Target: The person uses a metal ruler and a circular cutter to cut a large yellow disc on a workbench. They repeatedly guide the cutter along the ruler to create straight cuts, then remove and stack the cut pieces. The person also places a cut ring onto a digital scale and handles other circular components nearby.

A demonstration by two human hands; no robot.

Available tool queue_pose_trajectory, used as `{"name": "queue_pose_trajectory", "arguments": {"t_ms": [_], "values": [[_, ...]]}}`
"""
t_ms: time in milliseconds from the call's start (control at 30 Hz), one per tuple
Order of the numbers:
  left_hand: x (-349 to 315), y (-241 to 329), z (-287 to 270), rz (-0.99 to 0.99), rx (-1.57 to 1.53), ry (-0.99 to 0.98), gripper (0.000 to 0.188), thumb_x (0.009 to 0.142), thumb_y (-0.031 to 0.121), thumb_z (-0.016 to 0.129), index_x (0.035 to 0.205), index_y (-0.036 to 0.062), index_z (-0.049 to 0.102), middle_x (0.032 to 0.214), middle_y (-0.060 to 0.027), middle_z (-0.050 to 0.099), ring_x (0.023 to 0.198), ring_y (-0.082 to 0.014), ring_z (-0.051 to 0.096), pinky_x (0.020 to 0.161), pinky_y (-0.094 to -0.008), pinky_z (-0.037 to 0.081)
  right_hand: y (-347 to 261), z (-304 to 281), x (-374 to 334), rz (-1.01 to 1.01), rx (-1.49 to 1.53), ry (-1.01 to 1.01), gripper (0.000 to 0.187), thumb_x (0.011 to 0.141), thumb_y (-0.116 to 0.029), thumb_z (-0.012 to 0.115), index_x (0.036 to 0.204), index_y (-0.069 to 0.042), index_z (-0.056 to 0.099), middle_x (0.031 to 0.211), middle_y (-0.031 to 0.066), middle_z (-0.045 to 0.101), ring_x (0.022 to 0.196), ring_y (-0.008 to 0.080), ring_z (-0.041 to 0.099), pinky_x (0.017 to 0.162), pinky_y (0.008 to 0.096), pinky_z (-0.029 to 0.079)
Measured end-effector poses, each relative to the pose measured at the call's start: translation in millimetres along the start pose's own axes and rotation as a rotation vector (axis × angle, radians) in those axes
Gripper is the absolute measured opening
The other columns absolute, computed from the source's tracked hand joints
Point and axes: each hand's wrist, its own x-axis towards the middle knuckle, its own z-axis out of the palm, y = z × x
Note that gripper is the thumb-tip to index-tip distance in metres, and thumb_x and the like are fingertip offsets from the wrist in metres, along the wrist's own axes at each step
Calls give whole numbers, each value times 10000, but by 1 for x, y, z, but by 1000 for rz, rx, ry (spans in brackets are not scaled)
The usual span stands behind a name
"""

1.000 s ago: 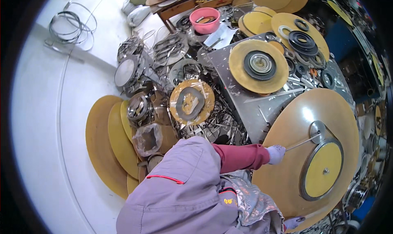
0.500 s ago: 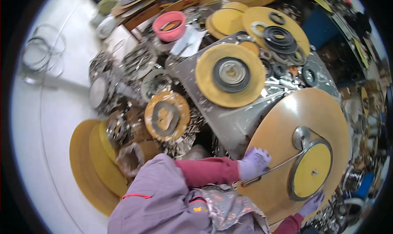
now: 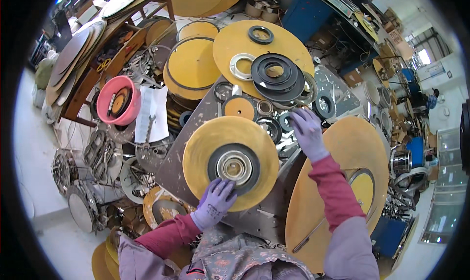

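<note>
A round yellow disc [image 3: 198, 148] lies on the grey metal table, with a black ring [image 3: 214, 157] and silvery metal rings [image 3: 234, 157] stacked at its middle. My left hand [image 3: 214, 204], in a thin purple glove, rests at the near side of this stack. Its fingers lie over the disc and reach the black ring. My right hand [image 3: 308, 130], gloved likewise, reaches out to several small dark rings [image 3: 270, 128] on the table. Those fingers are stretched out, with the tips over something dark that I cannot make out.
A big tan disc [image 3: 313, 201] leans at the right, bearing a yellow rimmed disc [image 3: 363, 189] and a thin metal rod [image 3: 309, 238]. Beyond lie stacked black rings [image 3: 278, 84] on another yellow disc [image 3: 230, 40]. A pink bowl [image 3: 103, 104] and a wrench [image 3: 149, 128] are at left.
The view has swung to the right. My left hand has left the metal rod and come to the ring stack. My right hand has gone from the tan disc's near edge to the small rings.
</note>
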Motion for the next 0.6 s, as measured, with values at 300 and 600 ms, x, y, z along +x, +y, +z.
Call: {"name": "queue_pose_trajectory", "arguments": {"t_ms": [300, 600], "values": [[5, -38, -7, 75, -179, 50, 261, 694, 151, 620, 944, 74, 624, 1205, -151, 546, 1152, -327, 492, 996, -523, 395, 39, 75, 116, 41, -159, -214, 517, 738, -241, 725, 1214, -186, 531, 1207, 44, 566, 1199, 259, 468, 956, 418, 398], [13, -58, -4, 197, -191, -75, 274, 690, 161, 593, 925, 22, 604, 1156, -173, 541, 1094, -331, 505, 974, -521, 412, 50, 83, 141, 24, -214, -416, 580, 714, -249, 745, 1244, -136, 538, 1102, 149, 628, 1106, 318, 526, 976, 390, 412]]}}
